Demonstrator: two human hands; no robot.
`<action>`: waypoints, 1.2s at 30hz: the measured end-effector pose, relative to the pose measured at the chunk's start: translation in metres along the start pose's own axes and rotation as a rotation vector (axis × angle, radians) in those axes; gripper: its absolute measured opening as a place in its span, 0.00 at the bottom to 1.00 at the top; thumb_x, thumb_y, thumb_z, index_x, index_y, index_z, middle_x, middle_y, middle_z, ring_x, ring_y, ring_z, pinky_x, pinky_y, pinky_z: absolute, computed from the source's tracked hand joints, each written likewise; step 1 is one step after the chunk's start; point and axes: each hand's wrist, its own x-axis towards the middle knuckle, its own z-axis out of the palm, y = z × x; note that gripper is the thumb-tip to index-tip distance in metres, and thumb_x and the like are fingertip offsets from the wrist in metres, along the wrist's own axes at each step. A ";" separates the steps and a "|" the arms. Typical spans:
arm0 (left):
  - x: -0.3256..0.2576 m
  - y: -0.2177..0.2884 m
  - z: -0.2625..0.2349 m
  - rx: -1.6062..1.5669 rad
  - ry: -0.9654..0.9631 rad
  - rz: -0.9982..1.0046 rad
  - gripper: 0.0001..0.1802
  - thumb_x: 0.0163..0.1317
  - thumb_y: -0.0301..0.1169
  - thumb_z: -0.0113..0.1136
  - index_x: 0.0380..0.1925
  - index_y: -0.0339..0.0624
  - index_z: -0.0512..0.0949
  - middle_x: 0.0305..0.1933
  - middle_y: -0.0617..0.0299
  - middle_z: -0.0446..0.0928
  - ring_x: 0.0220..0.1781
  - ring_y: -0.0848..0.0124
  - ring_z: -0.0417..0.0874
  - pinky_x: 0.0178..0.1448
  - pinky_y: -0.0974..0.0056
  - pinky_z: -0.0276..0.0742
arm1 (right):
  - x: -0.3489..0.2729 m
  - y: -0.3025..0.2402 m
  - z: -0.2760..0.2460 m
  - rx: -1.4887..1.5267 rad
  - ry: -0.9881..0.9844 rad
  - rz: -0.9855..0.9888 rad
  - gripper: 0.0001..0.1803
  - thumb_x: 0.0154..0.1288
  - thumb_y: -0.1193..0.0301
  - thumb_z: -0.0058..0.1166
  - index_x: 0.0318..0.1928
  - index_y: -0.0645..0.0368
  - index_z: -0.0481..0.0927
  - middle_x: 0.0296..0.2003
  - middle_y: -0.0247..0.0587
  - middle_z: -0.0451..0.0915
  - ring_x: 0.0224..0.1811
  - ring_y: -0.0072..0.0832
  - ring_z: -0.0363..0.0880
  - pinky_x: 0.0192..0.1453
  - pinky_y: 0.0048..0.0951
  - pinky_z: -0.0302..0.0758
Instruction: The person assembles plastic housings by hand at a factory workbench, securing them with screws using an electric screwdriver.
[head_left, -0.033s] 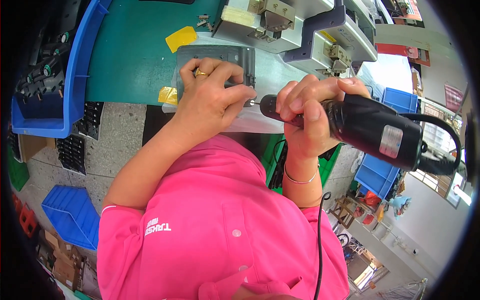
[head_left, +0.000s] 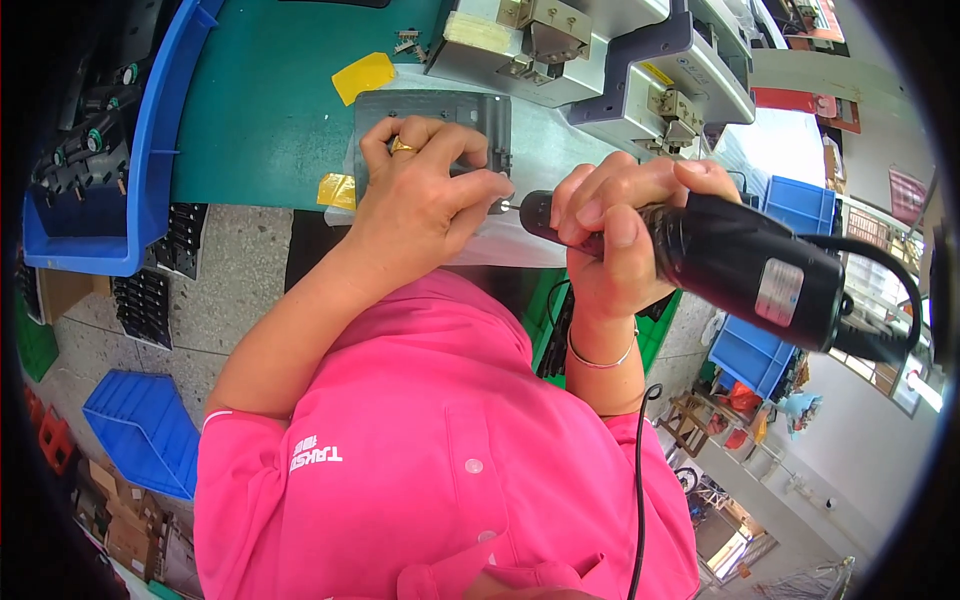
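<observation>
The left hand point(head_left: 425, 195) presses flat on the grey metal plate point(head_left: 440, 115), fingers spread, steadying it on the green counter point(head_left: 260, 110) for fastening. The right hand point(head_left: 610, 235), at 3 o'clock of the left, has its grip closed around the black electric screwdriver point(head_left: 740, 265); its bit meets the plate's right edge. A pale rectangular label point(head_left: 778, 292) sits on the tool body. Yellow tape pieces point(head_left: 363, 75) lie at 11 o'clock; a blue bin point(head_left: 150, 170) stands at 9 o'clock.

Grey metal plate point(head_left: 430, 120) flat on green mat, partly hand-covered; black corded electric screwdriver point(head_left: 740, 265) lies horizontal, tip at plate's right edge.
</observation>
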 end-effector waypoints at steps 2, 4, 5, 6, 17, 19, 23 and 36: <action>0.000 0.000 0.000 0.000 0.004 0.001 0.07 0.48 0.28 0.65 0.27 0.58 0.82 0.38 0.71 0.72 0.47 0.67 0.71 0.57 0.52 0.53 | -0.003 0.002 0.001 0.012 0.006 -0.019 0.26 0.61 0.80 0.56 0.53 0.56 0.55 0.21 0.38 0.72 0.18 0.25 0.71 0.25 0.30 0.77; -0.001 -0.001 0.001 0.002 0.010 0.001 0.07 0.48 0.28 0.65 0.27 0.57 0.82 0.38 0.71 0.72 0.47 0.67 0.71 0.57 0.52 0.53 | -0.004 0.003 0.004 0.007 0.053 -0.032 0.24 0.62 0.78 0.57 0.50 0.54 0.56 0.21 0.38 0.72 0.17 0.24 0.71 0.24 0.29 0.76; -0.001 -0.001 0.002 0.003 0.008 0.001 0.07 0.48 0.28 0.65 0.27 0.57 0.82 0.38 0.71 0.72 0.47 0.67 0.71 0.57 0.52 0.53 | -0.004 0.004 0.005 0.007 0.051 -0.030 0.24 0.62 0.78 0.57 0.50 0.54 0.56 0.21 0.38 0.72 0.17 0.24 0.71 0.24 0.29 0.76; -0.001 -0.001 0.002 0.004 0.006 0.002 0.07 0.47 0.28 0.65 0.27 0.57 0.82 0.38 0.71 0.72 0.48 0.67 0.71 0.57 0.52 0.53 | -0.005 0.005 0.005 -0.008 0.060 -0.029 0.24 0.62 0.79 0.57 0.49 0.55 0.56 0.21 0.38 0.72 0.17 0.24 0.71 0.24 0.29 0.76; 0.002 0.004 -0.003 0.029 -0.027 0.035 0.12 0.47 0.28 0.66 0.32 0.58 0.84 0.41 0.70 0.74 0.49 0.66 0.71 0.58 0.55 0.53 | -0.011 0.007 -0.002 -0.103 0.086 -0.091 0.25 0.62 0.80 0.54 0.56 0.53 0.59 0.24 0.40 0.71 0.16 0.26 0.67 0.20 0.29 0.72; 0.001 0.005 -0.002 0.043 -0.028 0.044 0.12 0.47 0.27 0.66 0.32 0.58 0.84 0.41 0.69 0.74 0.48 0.65 0.71 0.58 0.55 0.53 | -0.012 0.000 -0.006 -0.072 0.126 -0.098 0.25 0.62 0.78 0.54 0.57 0.54 0.60 0.23 0.39 0.71 0.17 0.26 0.67 0.21 0.30 0.72; 0.000 0.007 -0.002 0.081 -0.034 0.049 0.12 0.46 0.28 0.65 0.32 0.57 0.83 0.42 0.68 0.73 0.50 0.64 0.71 0.61 0.52 0.53 | 0.008 -0.021 -0.037 0.008 0.270 -0.137 0.25 0.61 0.78 0.53 0.56 0.56 0.60 0.23 0.37 0.72 0.17 0.26 0.69 0.23 0.32 0.76; 0.008 0.012 -0.002 0.131 -0.026 0.077 0.12 0.45 0.25 0.64 0.31 0.54 0.84 0.38 0.65 0.75 0.45 0.66 0.74 0.58 0.56 0.54 | 0.063 -0.027 -0.085 -0.149 0.426 -0.363 0.25 0.59 0.87 0.49 0.56 0.64 0.60 0.24 0.44 0.76 0.18 0.25 0.74 0.26 0.29 0.79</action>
